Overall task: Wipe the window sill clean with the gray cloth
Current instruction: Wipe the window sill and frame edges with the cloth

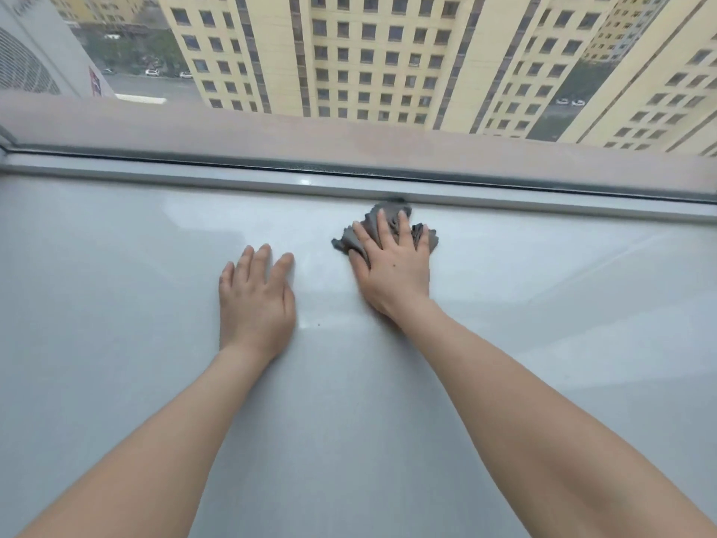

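A wide, pale grey window sill [116, 304] fills the lower part of the view. The gray cloth [370, 227] lies crumpled on the sill close to the window frame, right of centre. My right hand [394, 266] rests flat on top of the cloth, fingers spread and pressing it down; much of the cloth is hidden under the palm. My left hand [256, 300] lies flat on the bare sill to the left of the cloth, palm down, fingers apart, holding nothing.
A grey window frame rail [194, 180] with a dark seal runs along the far edge of the sill. Beyond the glass are tall yellow apartment blocks [368, 52] and an outdoor air-conditioner unit [35, 52] at top left.
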`<state>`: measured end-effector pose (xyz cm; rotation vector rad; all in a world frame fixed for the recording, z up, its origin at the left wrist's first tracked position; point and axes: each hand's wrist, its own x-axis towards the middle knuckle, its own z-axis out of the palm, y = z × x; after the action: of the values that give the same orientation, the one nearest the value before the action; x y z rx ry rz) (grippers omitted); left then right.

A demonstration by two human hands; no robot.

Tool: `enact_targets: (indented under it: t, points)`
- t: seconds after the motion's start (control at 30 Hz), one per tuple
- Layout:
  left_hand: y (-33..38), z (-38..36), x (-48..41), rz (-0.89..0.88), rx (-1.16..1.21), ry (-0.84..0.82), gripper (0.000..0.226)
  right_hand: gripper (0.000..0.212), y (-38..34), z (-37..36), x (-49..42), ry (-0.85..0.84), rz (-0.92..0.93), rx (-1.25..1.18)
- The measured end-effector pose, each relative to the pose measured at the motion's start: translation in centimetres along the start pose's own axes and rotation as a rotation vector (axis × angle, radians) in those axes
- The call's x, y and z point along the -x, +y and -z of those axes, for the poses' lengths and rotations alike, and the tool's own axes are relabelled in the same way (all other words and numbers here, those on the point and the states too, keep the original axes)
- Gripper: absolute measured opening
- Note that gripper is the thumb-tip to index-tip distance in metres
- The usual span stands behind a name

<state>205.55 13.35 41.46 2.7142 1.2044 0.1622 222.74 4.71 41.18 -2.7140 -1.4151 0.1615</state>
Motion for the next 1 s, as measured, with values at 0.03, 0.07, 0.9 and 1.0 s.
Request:
enact_targets:
  t: [0.03, 0.07, 0.9, 1.0]
  points:
    - [0.0, -0.1, -0.1, 0.001, -0.005, 0.012, 0.049, 0.050, -1.0, -0.1, -0.9, 0.029, 0.089, -0.004]
    - [0.1, 0.0, 0.0, -0.002, -0.010, 0.013, 0.050, 0.050, -1.7, -0.1, -1.4, 0.046, 0.185, -0.019]
    - [3.3, -1.0, 0.0, -0.067, -0.003, 0.041, 0.043, 0.044, -3.5, 1.8, -3.5, 0.061, 0.487, 0.037]
    - [3.3, -1.2, 0.6, -0.079, 0.003, 0.036, 0.049, 0.044, -1.7, 1.8, -4.2, 0.049, 0.388, 0.016]
